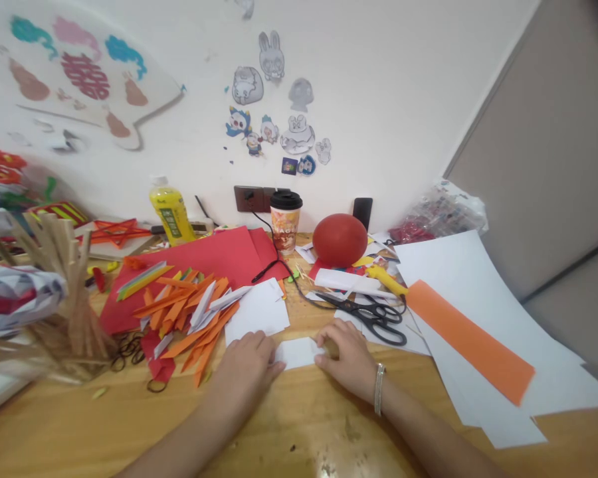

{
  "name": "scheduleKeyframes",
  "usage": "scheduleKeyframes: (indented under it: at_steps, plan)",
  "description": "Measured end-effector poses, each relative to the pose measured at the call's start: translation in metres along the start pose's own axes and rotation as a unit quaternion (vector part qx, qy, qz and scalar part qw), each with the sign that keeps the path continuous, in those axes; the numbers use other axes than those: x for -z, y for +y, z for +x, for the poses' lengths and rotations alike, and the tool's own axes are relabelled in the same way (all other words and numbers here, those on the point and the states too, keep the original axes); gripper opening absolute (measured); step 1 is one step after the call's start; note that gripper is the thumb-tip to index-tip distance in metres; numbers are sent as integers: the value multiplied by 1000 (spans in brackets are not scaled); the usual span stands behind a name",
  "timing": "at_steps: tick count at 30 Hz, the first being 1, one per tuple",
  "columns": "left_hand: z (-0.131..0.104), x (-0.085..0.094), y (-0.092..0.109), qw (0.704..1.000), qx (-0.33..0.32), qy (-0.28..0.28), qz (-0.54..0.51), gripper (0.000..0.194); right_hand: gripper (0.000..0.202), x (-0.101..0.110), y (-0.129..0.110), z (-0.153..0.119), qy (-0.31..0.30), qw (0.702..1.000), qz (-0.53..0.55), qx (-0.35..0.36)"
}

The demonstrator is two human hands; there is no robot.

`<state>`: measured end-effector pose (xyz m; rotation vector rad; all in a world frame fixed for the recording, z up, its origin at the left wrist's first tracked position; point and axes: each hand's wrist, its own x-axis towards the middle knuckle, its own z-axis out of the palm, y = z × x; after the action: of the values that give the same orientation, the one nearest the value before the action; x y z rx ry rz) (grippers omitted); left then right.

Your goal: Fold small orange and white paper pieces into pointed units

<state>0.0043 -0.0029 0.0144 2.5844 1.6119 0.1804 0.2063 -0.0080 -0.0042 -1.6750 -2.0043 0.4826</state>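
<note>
My left hand (246,370) and my right hand (346,358) press down on a small white piece of paper (299,352) lying flat on the wooden table (299,425). The left fingers hold its left edge, and the right thumb and fingers pinch its right edge. A silver bracelet (379,388) circles my right wrist. Just behind the paper lies another white sheet (256,311). Black scissors (373,317) rest close to my right hand, beyond it.
A pile of folded orange and white paper strips (189,309) lies left of the hands on red paper (214,259). Behind stand a yellow bottle (172,212), a lidded cup (286,222) and a red ball (339,240). Large white sheets and an orange strip (471,338) lie right. Wooden sticks (64,279) stand left.
</note>
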Motion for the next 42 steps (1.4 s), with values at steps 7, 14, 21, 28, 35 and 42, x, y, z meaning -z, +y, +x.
scheduleKeyframes:
  at_steps: [7, 14, 21, 28, 35, 42]
  plan:
    - [-1, 1, -16, 998, -17, 45, -48, 11, 14, 12, 14, 3, -8, 983, 21, 183]
    - [1, -4, -18, 994, -26, 100, -28, 7, 19, 3, -15, -15, -59, 910, 40, 407]
    - [0, -10, -11, 987, -78, 135, -28, 8, 28, 7, -11, -4, -31, 931, 51, 360]
    - [-8, -2, -13, 954, -216, 203, -45, 25, 11, 9, -1, 0, 51, 936, -162, 310]
    - [-6, -13, -15, 932, -302, 199, 22, 29, 11, 12, 8, 3, 59, 914, -126, 382]
    - [-8, -14, -30, 943, -290, 159, 24, 46, 12, 4, 10, 6, 64, 921, -110, 368]
